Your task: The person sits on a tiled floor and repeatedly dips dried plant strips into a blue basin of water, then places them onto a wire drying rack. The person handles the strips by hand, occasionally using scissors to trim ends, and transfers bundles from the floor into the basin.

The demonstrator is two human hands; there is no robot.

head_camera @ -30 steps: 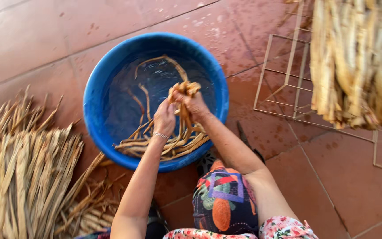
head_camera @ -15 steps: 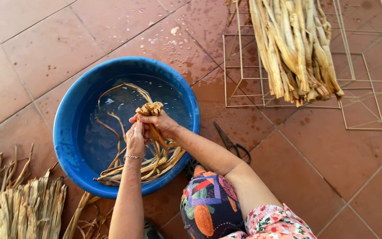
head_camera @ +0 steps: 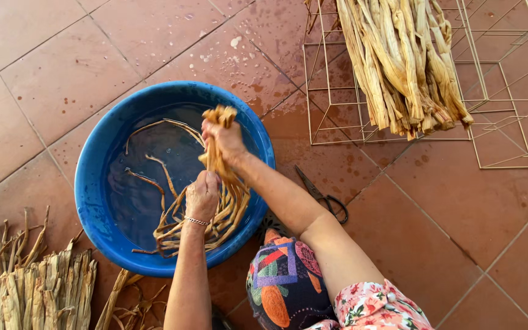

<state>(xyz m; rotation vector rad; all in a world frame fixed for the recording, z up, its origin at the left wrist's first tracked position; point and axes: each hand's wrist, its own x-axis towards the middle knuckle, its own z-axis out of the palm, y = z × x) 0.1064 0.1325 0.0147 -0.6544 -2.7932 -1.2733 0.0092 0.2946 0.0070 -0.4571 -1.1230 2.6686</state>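
So the blue basin (head_camera: 93, 201) sits on the red tile floor with water in it, and everything revolves around that. Both hands are over the basin working one bundle of wet fibre strips (head_camera: 218, 177): the right hand (head_camera: 226, 139) is fisted tight round the upper end, held up above the water near the basin's far rim, and the left hand (head_camera: 203, 197) is closed round the same bundle lower down, closer to the near rim. The tails loop down into the water under the left hand. These strips look soft and floppy when soaked, light, probably slick, and I'd guess they'd tear if yanked hard, so gripping the whole bunch with two fists close together seems like the sensible hold rather than pinching single strands. Right of the basin lies a pair of scissors (head_camera: 325, 197). Beyond it, up and right, a pile of dry husks (head_camera: 404, 67) rests on a wire frame (head_camera: 502, 122). More dry stalks (head_camera: 25, 287) sit to the basin's lower left.
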